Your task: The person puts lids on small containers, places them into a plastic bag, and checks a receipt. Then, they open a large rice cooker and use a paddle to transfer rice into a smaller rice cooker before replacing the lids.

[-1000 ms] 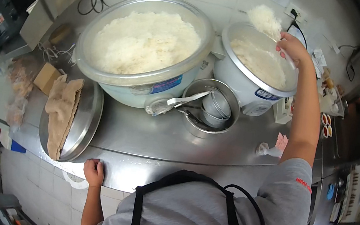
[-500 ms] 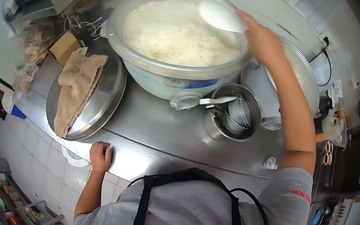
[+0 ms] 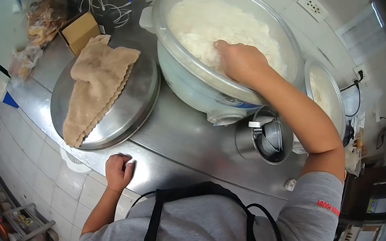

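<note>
White rice [image 3: 219,21] fills a large rice cooker [image 3: 185,86] at the back of the steel counter. My right hand [image 3: 242,64] is closed low over the rice, near the cooker's front rim. It grips the rice paddle's handle; hand and rice hide the white blade. My left hand [image 3: 119,172] rests at the counter's front edge, fingers curled, with nothing visible in it. Beyond it lies a round metal lid [image 3: 129,123] with a brown cloth [image 3: 96,85] draped over it.
A metal pot [image 3: 246,141] with ladles or scoops inside stands under my right forearm. Behind that arm is a second container of rice [image 3: 338,111]. A cardboard box [image 3: 80,32], cables [image 3: 103,9] and bagged food [image 3: 41,28] lie at the left. Another person's legs show far left.
My right hand has moved left and down with the rice paddle, from above the cooker's right rim into the rice. My view has shifted; my left hand stays at the counter edge.
</note>
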The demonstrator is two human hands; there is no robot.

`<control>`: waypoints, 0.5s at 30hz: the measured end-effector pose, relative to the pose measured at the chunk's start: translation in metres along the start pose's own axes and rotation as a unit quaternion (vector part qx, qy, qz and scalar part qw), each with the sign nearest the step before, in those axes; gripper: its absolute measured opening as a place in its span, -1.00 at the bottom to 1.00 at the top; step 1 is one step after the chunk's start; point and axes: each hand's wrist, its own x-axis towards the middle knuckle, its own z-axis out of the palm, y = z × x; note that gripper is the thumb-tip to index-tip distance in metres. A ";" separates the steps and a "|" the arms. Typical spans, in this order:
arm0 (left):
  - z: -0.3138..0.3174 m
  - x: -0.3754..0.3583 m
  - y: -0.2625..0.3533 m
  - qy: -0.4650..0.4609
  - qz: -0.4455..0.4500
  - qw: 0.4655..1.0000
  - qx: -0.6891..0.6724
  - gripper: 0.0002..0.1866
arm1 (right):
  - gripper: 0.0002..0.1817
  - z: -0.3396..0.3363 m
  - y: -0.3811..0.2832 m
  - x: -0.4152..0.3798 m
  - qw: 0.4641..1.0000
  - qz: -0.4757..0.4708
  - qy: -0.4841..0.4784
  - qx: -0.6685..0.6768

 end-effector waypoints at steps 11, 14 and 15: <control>-0.003 0.002 0.002 -0.003 0.007 1.000 -0.015 -0.89 | -0.54 -0.005 0.040 -0.003 0.915 0.060 -0.125 0.380; -0.001 0.001 0.000 0.004 0.006 1.000 -0.009 -0.89 | -0.43 -0.014 0.055 -0.010 0.910 0.093 -0.085 0.395; 0.000 0.000 0.000 0.009 0.006 1.000 -0.009 -0.89 | -0.38 -0.016 0.060 -0.012 0.917 0.099 -0.067 0.381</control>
